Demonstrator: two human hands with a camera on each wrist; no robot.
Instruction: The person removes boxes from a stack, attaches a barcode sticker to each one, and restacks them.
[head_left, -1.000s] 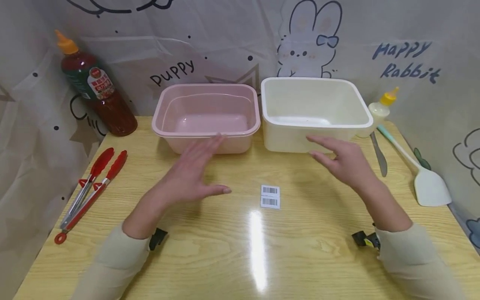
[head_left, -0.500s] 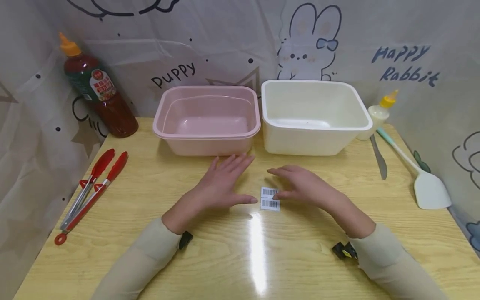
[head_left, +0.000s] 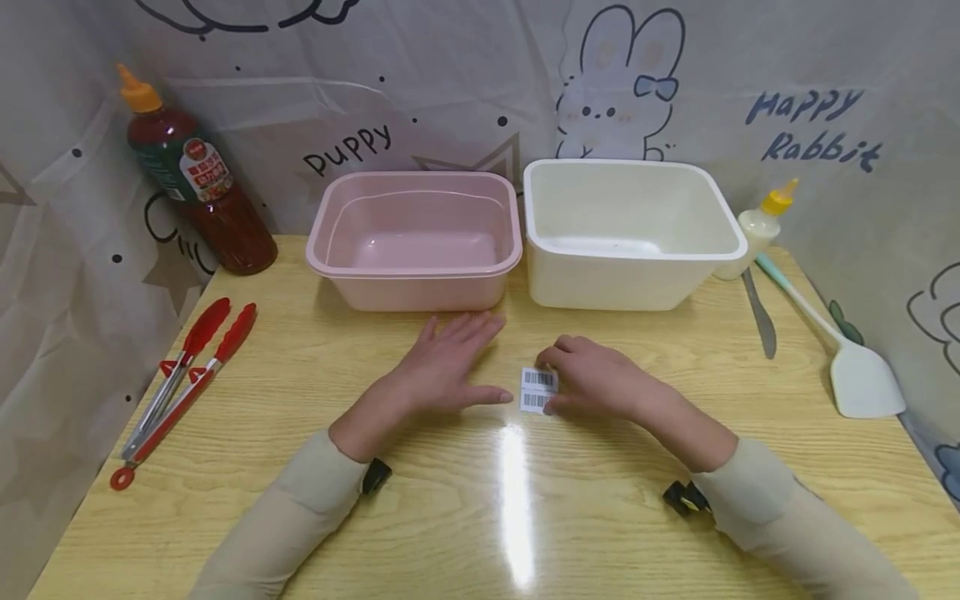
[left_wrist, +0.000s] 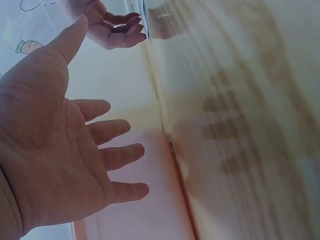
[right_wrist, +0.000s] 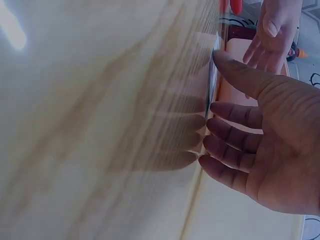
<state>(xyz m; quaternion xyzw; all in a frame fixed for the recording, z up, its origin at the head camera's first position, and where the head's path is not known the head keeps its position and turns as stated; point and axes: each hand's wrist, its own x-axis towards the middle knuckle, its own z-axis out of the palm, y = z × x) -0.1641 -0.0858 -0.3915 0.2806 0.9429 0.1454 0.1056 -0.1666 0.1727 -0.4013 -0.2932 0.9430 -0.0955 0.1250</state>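
Observation:
A small white card printed with two barcodes [head_left: 536, 390] lies on the wooden table in the head view. My right hand [head_left: 600, 379] holds this card at its right side, with the thumb at the near edge and the curled fingers at the far edge. Seen edge-on in the right wrist view, the barcode card [right_wrist: 212, 82] spans between thumb and index fingertip. Left of the card, my left hand [head_left: 442, 367] hovers low over the table, fingers extended and spread from the thumb. Nothing is in its palm in the left wrist view.
Behind the hands stand a pink tub [head_left: 412, 292] and a white tub [head_left: 603, 283]. Red-tipped tongs [head_left: 176, 392] and a sauce bottle [head_left: 202, 183] are at left. A small yellow-capped bottle [head_left: 759, 225], a knife [head_left: 761, 321] and a white spatula [head_left: 866, 379] sit at right.
Both hands have come down and inward from near the tubs to the barcode card. My right hand has closed its fingers on the card, which has shifted slightly away and turned a little.

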